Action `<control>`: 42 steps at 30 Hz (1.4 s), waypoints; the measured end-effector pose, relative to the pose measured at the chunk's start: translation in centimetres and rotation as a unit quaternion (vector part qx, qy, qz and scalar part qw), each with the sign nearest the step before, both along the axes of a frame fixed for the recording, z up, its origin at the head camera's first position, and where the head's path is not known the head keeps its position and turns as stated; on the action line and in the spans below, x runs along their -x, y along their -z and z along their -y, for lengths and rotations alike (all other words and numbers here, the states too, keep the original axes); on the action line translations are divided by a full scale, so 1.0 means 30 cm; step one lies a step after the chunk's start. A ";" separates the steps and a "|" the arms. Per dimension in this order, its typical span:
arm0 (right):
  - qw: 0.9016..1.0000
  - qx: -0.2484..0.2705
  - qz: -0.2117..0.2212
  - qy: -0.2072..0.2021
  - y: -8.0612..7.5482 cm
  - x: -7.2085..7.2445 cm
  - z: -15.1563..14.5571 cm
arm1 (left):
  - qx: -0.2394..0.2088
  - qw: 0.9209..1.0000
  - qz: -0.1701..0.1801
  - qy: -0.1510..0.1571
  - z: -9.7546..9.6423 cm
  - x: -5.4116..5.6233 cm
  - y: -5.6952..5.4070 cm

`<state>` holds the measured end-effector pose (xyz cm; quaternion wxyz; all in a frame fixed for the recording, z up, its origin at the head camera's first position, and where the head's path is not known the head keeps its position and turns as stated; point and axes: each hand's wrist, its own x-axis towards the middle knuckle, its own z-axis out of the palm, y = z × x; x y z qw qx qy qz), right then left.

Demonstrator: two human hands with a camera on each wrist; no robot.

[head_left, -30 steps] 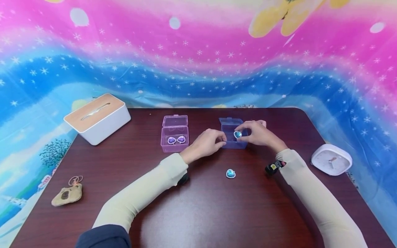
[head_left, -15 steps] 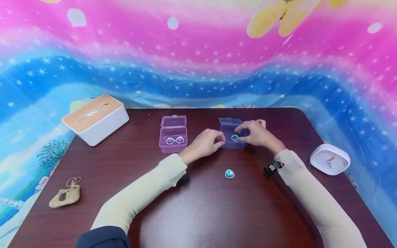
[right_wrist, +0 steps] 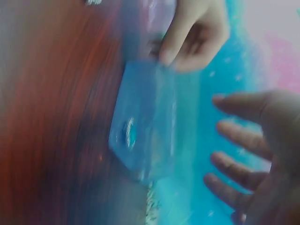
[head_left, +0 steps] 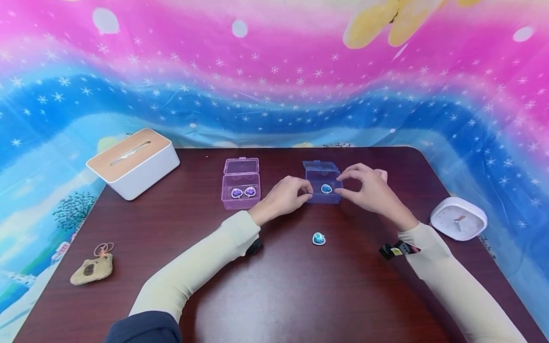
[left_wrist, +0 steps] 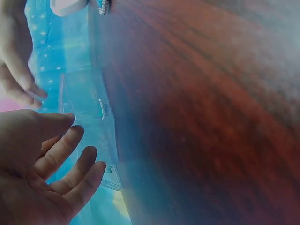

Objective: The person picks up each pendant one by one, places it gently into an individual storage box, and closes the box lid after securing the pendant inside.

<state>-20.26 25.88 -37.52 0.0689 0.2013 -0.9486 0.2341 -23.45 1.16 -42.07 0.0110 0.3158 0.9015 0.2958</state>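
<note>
The right hand (head_left: 371, 190) has drawn back, fingers apart, right of the boxed gem (head_left: 326, 189). The left hand (head_left: 285, 195)'s grip is unclear.

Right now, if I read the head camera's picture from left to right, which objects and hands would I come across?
Tan pouch → tissue box → pink box → left hand → blue box → right hand → white clock.
</note>
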 end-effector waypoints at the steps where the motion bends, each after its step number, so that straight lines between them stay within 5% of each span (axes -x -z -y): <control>1: 1.000 0.005 0.007 0.001 -0.001 -0.020 0.004 | -0.001 1.000 0.001 0.000 0.000 0.001 0.000; 6: 0.997 0.009 0.067 -0.036 0.028 -0.109 0.041 | -0.002 1.000 -0.002 0.002 0.000 0.004 0.000; 10: 0.993 -0.037 0.108 -0.041 0.076 -0.174 0.080 | 0.000 1.000 -0.002 0.002 -0.002 0.004 0.002; 17: 0.991 -0.092 0.094 -0.019 0.150 -0.248 0.134 | 0.000 1.000 -0.002 0.003 -0.007 0.003 0.004; 26: 0.993 -0.089 0.071 -0.023 0.176 -0.250 0.155 | 0.001 1.000 -0.004 0.003 -0.008 0.005 0.006; 42: 0.982 -0.038 0.161 -0.090 0.166 -0.197 0.100 | 0.003 1.000 -0.002 0.001 -0.013 0.004 0.004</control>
